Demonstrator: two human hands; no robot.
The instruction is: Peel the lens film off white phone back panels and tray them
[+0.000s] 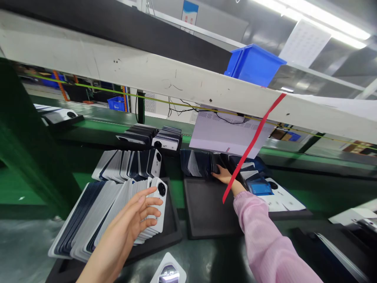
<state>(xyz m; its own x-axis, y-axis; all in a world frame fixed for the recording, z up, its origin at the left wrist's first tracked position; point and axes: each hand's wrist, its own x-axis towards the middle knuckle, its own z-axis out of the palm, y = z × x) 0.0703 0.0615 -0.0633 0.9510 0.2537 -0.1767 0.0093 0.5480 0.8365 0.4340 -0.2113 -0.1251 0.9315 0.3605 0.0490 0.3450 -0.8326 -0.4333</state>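
Note:
My left hand point(140, 214) is open, its fingers apart in front of the white phone back cover point(160, 196) at the end of a row. Whether the fingertips touch it, I cannot tell. That row of white, grey and dark blue phone back covers point(97, 216) leans in a black tray point(173, 232). Farther off, my right hand point(222, 174) closes at the end of a row of dark blue phone back covers point(197, 163), thumb and fingers around the end one. They stand at the back of a second black tray point(212, 208). A hanging red strip point(250, 145) crosses before my right wrist.
A single phone cover point(171, 271) lies at the front edge. More covers stand in a row point(126, 163) behind the left tray. White covers point(284, 196) and a blue piece point(260, 188) lie at right. A white shelf beam point(176, 78) carrying a blue bin point(255, 65) spans overhead.

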